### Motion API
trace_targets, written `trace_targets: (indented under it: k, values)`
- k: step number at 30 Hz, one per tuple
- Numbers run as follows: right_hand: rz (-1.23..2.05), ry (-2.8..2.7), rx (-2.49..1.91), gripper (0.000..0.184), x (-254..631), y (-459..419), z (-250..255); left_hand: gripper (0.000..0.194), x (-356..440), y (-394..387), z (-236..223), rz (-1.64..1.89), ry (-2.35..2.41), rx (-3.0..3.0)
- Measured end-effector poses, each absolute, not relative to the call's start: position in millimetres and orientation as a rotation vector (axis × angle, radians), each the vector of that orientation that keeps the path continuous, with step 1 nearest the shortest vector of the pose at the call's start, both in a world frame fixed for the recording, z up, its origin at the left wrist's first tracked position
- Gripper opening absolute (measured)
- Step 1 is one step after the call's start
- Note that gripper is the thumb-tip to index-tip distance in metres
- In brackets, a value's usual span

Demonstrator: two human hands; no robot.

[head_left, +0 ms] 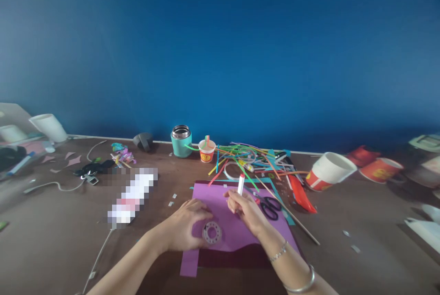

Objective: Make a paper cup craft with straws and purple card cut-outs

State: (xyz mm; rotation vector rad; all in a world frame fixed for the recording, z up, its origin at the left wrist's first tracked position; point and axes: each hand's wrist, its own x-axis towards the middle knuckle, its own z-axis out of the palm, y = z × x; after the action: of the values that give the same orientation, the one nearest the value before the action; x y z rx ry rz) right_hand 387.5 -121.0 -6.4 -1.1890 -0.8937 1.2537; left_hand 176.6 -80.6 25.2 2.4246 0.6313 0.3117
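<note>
A roll of clear tape (212, 233) lies on a sheet of purple paper (237, 228). My left hand (188, 224) curves around the roll's left side, thumb below and fingers above, gripping it at its edge. Above the paper, to the right of the roll, my right hand (245, 210) is closed on a white marker (241, 185) with a red end pointing up. The marker's lower end is hidden by my fingers. Black-handled scissors (270, 207) lie beside my right hand. A narrow purple strip (189, 263) sticks out below my left hand.
Coloured pipe cleaners (240, 155) are heaped behind the paper, beside a small paper cup (206, 152) and a teal jar (181, 141). A wooden stick (299, 221) slants at the right. Larger paper cups (330, 171) stand further right. A blurred phone-like object (132, 198) lies left with a cable.
</note>
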Motion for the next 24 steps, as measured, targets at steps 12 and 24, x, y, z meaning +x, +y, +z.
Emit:
trace_targets:
  k: [12, 24]
  values:
    - [1.339, -0.869, -1.090, 0.028, 386, -120, -4, 0.076, 215, -189, -17, 0.042, 1.282, 2.747]
    - [1.254, -0.881, -1.163, 0.028, 388, -120, -4, 0.081, 232, -194, -26, 0.063, 1.347, 2.792]
